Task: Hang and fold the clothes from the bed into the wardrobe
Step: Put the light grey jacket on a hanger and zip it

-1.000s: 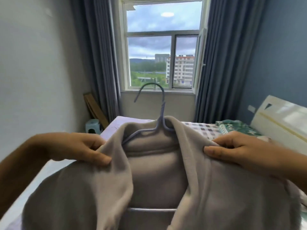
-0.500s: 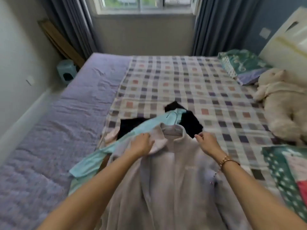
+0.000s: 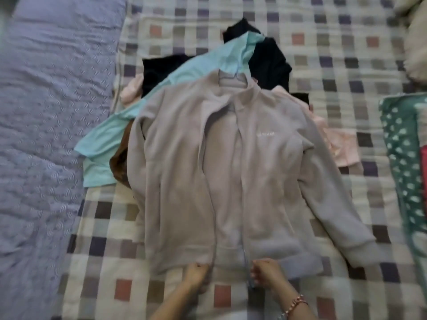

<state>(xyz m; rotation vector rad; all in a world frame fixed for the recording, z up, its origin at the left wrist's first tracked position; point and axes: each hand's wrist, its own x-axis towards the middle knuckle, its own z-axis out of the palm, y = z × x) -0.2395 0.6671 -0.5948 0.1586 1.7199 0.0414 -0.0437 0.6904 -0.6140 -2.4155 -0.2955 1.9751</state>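
gripping hem edges of jacket [image 3: 231, 181]

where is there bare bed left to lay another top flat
Widest: the purple quilt left of the checked blanket. Also the blanket between the black garment and plush toy, and below the mint shirt, left of the grey jacket. Crowded: the pile under the jacket's shoulders.

Left hand [image 3: 196, 273], right hand [image 3: 265, 272], both curled.

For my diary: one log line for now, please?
jacket on hanger, flat on bed | left hand grips hem | right hand grips hem by zipper
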